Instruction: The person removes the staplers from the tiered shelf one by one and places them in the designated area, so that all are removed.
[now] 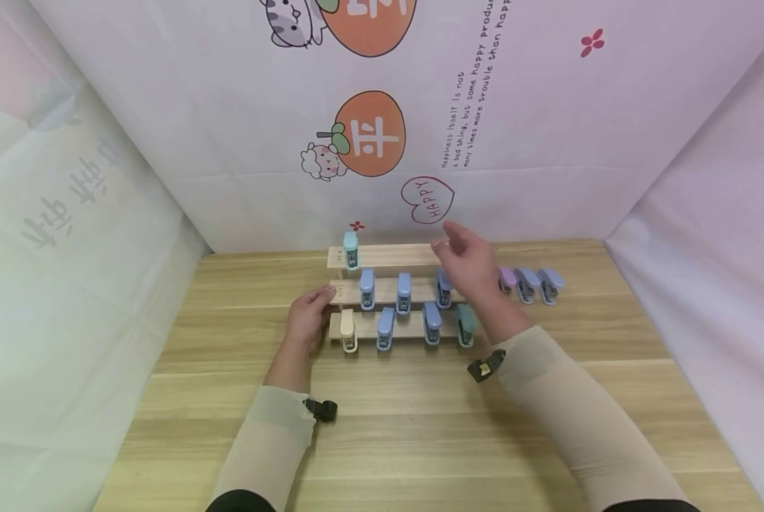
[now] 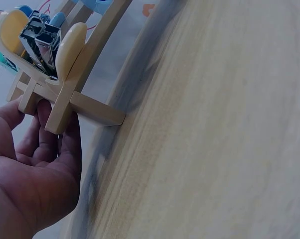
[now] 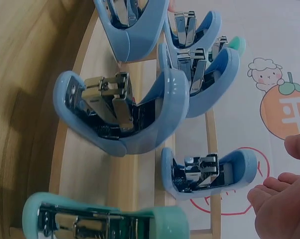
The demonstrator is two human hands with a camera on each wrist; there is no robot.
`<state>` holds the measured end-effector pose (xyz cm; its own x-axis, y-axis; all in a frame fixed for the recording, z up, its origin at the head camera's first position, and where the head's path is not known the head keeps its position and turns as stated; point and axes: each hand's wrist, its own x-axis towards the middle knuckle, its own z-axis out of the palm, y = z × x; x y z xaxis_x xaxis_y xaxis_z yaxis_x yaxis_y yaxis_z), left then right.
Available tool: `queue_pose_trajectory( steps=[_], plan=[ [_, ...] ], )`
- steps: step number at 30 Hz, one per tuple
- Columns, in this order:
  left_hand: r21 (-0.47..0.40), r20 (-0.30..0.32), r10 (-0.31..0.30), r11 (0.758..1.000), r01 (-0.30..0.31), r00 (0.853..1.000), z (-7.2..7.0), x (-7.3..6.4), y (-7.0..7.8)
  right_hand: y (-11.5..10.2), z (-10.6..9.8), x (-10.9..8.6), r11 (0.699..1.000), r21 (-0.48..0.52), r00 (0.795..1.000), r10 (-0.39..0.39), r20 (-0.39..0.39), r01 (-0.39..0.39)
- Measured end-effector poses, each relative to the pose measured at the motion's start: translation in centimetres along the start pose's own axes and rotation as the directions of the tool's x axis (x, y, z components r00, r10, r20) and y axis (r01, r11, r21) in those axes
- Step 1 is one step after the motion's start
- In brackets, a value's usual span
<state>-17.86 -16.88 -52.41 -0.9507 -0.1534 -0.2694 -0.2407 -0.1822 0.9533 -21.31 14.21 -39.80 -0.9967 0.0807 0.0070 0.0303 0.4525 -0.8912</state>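
At centre, left hand [image 1: 308, 316] pinches pale wooden tiered rack [image 1: 388, 254]; right hand [image 1: 470, 267], thumb and fingers apart, hovers by blue plastic stapler [image 1: 444, 290], likely light, stiff, best gripped mid-body.

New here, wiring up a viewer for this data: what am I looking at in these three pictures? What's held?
No machine here: just a person's left hand and right hand, both bare. The wide picture comes from a head camera looking forward and down; the other two come from wrist cameras, each watching its own hand's work. On the table stands a three-tier rack. Eight staplers show on it: one on top, three in the middle, four at the bottom. Three more sit on the table to its right. The left hand holds the rack's left end; the right hand is near its right end, with nothing visible in it.
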Motion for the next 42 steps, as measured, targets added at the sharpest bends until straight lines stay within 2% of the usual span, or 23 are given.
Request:
queue_pose_trajectory(
  steps=[4,14,20,30,42],
  plan=[
    [-0.001,0.001,0.001,1.0,-0.001,1.0,0.0,0.1,0.0,-0.2,0.2,-0.1,1.0,-0.01,1.0,-0.011,0.007,0.011],
    [0.005,0.001,-0.005,1.0,0.005,1.0,0.0,0.1,-0.1,-0.9,1.2,-0.3,0.998,0.04,0.998,-0.057,0.028,0.055],
    [0.006,0.005,-0.002,1.0,0.002,1.0,0.1,0.0,0.0,-1.3,1.8,-0.5,0.995,0.023,0.995,-0.098,0.024,0.098],
    [0.002,0.003,-0.001,1.0,0.001,1.0,0.1,0.0,0.1,-2.2,2.9,-0.9,0.992,0.049,0.992,-0.12,0.039,0.118],
    [-0.005,0.006,-0.008,1.0,0.008,1.0,0.0,-0.2,0.2,-3.2,4.4,-1.3,0.994,0.08,0.993,-0.078,0.086,0.071]
  ],
)
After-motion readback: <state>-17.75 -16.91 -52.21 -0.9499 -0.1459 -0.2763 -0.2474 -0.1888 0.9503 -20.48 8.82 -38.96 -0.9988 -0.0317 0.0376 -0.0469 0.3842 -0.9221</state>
